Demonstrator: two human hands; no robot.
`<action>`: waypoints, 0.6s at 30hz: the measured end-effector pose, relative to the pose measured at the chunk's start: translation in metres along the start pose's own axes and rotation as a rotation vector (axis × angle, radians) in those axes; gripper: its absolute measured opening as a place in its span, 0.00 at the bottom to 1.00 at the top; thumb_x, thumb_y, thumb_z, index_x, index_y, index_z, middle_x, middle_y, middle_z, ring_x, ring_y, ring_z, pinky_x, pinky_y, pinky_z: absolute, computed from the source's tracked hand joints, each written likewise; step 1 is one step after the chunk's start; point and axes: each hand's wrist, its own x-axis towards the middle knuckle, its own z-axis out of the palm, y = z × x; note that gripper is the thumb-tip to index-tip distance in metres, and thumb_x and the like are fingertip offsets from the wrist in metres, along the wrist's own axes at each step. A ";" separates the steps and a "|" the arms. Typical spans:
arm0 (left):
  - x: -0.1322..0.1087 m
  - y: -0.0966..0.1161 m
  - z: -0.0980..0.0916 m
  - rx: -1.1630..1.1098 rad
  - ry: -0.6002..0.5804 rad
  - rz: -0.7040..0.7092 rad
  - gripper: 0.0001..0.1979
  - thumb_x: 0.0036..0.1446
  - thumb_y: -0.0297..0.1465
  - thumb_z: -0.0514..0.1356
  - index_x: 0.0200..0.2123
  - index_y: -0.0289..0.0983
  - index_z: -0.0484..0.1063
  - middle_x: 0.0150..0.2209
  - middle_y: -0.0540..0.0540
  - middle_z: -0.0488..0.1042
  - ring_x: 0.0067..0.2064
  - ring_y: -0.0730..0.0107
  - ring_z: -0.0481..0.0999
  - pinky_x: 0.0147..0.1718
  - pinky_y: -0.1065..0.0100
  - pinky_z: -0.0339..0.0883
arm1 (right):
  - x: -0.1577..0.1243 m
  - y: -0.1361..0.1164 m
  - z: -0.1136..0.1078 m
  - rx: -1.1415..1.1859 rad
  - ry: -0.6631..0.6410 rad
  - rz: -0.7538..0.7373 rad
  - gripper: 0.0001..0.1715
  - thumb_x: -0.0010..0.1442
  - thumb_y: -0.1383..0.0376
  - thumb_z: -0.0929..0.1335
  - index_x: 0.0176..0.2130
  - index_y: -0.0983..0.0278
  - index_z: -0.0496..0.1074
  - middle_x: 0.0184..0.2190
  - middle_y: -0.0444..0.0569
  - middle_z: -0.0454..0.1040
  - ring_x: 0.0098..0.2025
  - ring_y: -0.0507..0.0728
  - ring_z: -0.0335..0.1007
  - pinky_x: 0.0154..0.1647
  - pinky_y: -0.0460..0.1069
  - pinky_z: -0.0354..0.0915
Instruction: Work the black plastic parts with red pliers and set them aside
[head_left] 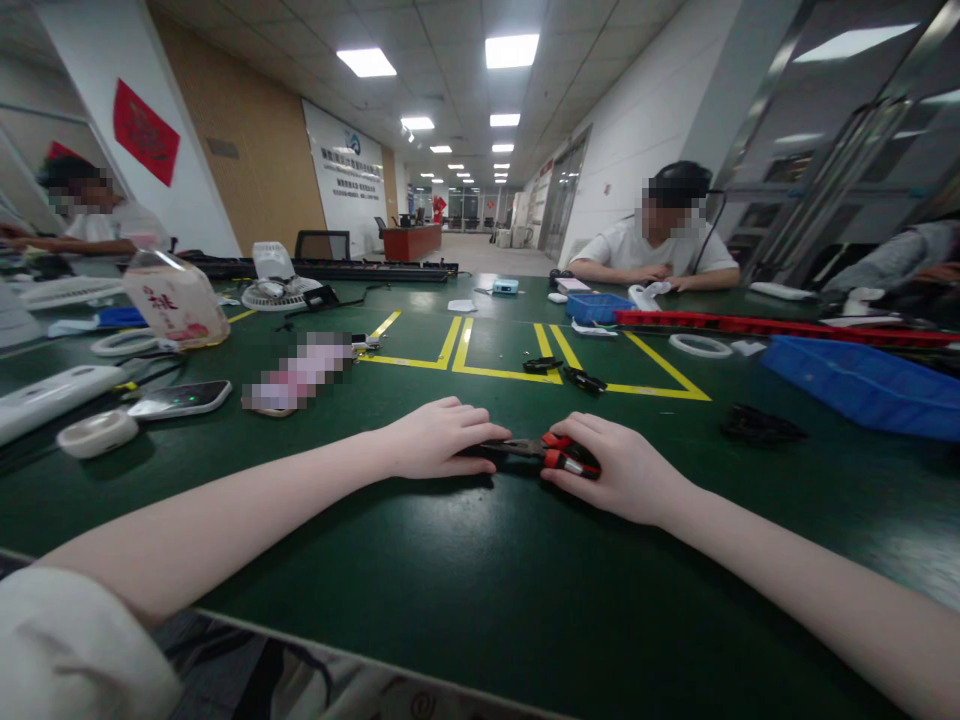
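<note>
- Pliers with grey metal jaws and smooth red-and-black handles, low over the dark green, softly shiny surface, between the two hands.
- Far left: a squat, pale, rounded object; beside it, a flat, glossy device with a small green light.
- Behind them, a clear plastic bottle of pinkish drink, with red characters and pink artwork, too soft to read surely.
- Next, a pink rectangular object, partly pixelated.
- Left hand: thumb and fingers narrowed around a slim dark piece at the jaws' tips; I cannot tell what it is.
- Beyond, yellow tape in straight-edged outlines; two small black pieces lie on or near it.
- Right hand: curled around the handles.
- Right: a tangled black bundle near a ribbed blue plastic bin.
- Background, left to centre: a red diamond-shaped paper with dark lettering; a white wall sign, its characters too small to read.
</note>
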 end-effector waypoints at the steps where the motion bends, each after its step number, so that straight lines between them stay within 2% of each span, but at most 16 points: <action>1: 0.000 0.000 0.000 -0.007 0.009 0.004 0.21 0.68 0.43 0.54 0.57 0.38 0.66 0.45 0.43 0.74 0.43 0.64 0.74 0.45 0.64 0.64 | 0.000 0.000 0.000 0.000 -0.004 0.006 0.17 0.59 0.54 0.69 0.43 0.62 0.71 0.39 0.53 0.76 0.38 0.60 0.73 0.37 0.54 0.69; 5: 0.000 0.000 0.000 -0.009 0.025 0.002 0.19 0.67 0.42 0.55 0.55 0.39 0.68 0.48 0.42 0.73 0.46 0.62 0.73 0.49 0.62 0.63 | 0.001 -0.001 -0.001 -0.004 -0.006 0.008 0.17 0.58 0.54 0.70 0.43 0.62 0.71 0.39 0.52 0.77 0.38 0.60 0.73 0.37 0.54 0.68; 18: 0.000 0.002 0.001 0.007 0.058 -0.005 0.16 0.64 0.35 0.56 0.53 0.38 0.71 0.47 0.43 0.73 0.48 0.62 0.72 0.53 0.60 0.62 | 0.000 0.001 0.001 -0.016 -0.001 0.014 0.18 0.58 0.54 0.70 0.43 0.62 0.71 0.39 0.53 0.77 0.38 0.60 0.73 0.37 0.54 0.68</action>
